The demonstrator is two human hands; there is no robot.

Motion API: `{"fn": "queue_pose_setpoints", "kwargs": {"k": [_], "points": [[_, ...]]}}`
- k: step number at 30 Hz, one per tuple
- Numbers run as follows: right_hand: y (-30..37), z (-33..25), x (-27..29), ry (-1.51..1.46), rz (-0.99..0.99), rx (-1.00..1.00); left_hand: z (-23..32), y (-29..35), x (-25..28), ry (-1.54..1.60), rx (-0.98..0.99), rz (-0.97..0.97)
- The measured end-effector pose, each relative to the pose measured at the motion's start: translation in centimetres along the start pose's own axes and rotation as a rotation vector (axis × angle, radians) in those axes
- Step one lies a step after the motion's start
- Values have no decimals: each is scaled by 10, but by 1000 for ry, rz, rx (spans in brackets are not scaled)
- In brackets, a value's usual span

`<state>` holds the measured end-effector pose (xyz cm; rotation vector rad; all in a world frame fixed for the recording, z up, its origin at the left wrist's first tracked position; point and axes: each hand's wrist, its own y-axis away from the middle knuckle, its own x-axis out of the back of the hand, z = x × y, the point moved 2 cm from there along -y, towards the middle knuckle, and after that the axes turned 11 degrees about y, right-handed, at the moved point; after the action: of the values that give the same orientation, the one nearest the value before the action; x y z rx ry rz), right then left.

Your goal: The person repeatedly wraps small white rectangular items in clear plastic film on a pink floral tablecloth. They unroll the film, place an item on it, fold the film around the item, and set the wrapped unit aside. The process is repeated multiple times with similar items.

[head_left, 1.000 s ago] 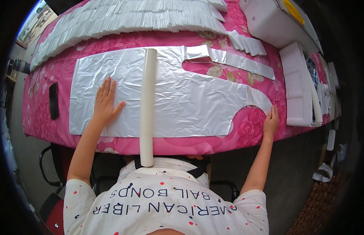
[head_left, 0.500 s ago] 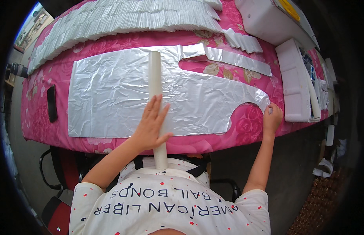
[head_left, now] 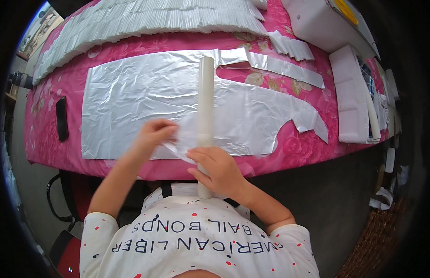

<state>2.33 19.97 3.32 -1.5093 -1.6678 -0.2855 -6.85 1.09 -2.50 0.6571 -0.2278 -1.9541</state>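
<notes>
A thin, silvery-white plastic sheet shaped like an apron (head_left: 127,92) lies flat, with narrow strap-like ends at the right. Across it, pointing toward my body, lies a pale smooth tube (head_left: 205,88); its near end overhangs the table edge by my shirt. My left hand (head_left: 155,134) is closed left of the tube, pinching a raised, blurred fold of the plastic film. Over the tube's near part rests my right hand (head_left: 217,169), thumb and fingers apart, fingertips reaching past the tube to the film. Part of the tube is hidden beneath that hand.
Rows of folded white plastic pieces (head_left: 150,21) cover the table's far side, with a smaller stack (head_left: 291,47) at their right. White foam boxes (head_left: 347,97) stand at right. A black strip (head_left: 62,119) lies at left on the pink floral cloth (head_left: 43,134). Chairs (head_left: 74,199) stand below left.
The tube has shifted right. My right hand has left the apron's right tip and come to the tube. My left hand has moved off the tube, leftward, and closed on film.
</notes>
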Motion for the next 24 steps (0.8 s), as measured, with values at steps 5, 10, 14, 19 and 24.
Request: {"fn": "queue_pose_setpoints", "kwargs": {"k": [5,10,14,19,24], "points": [[37,6,19,423,101,-251,27,52,146,-139,-4,343],[55,12,10,256,-445,-686,57,72,172,-625,-223,673],[54,6,-14,137,-587,-769,82,51,91,-1396,-875,760],[55,8,-16,91,-562,-807,22,-10,-25,-952,-809,154],[58,9,-9,89,-587,-835,-26,-39,-59,-1109,-773,39]]}}
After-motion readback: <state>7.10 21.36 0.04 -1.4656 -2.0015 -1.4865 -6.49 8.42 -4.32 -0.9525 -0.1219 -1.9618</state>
